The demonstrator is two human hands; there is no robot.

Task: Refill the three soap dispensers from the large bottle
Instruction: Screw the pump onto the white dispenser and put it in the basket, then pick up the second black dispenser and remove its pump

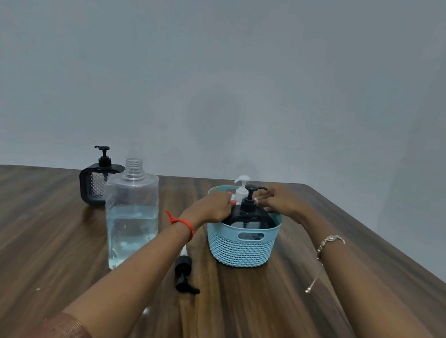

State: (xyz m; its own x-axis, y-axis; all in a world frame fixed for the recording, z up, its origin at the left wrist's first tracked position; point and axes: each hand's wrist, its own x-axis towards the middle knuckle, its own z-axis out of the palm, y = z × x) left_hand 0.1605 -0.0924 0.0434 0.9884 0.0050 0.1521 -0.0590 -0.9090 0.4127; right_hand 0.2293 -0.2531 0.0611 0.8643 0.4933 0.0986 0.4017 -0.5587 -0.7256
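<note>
From the head view we see a wooden table (312, 300) against a grey wall. Left of centre stands the large bottle (130, 214), upright and uncapped, clear liquid filling roughly its lower half. Just beyond it, at the far left, stands the second black dispenser (92, 186) with its pump on.

Right of centre sits a blue basket (241, 249), and in it the black dispenser (249, 219) stands upright with the white dispenser (241, 189) just behind it, both with pumps on.

Our left hand (215, 205) reaches in from the left. Its fingers curl over the black dispenser's left shoulder and grip it. Our right hand (281, 201) comes from the right, its fingers (261, 197) stretched toward the two pump necks. We cannot tell whether they hold anything.

A loose black pump (184, 271) lies on the table between the bottle and the basket, nearer to us. A red thread (184, 223) circles the left wrist and a bracelet (329, 241) the right.
</note>
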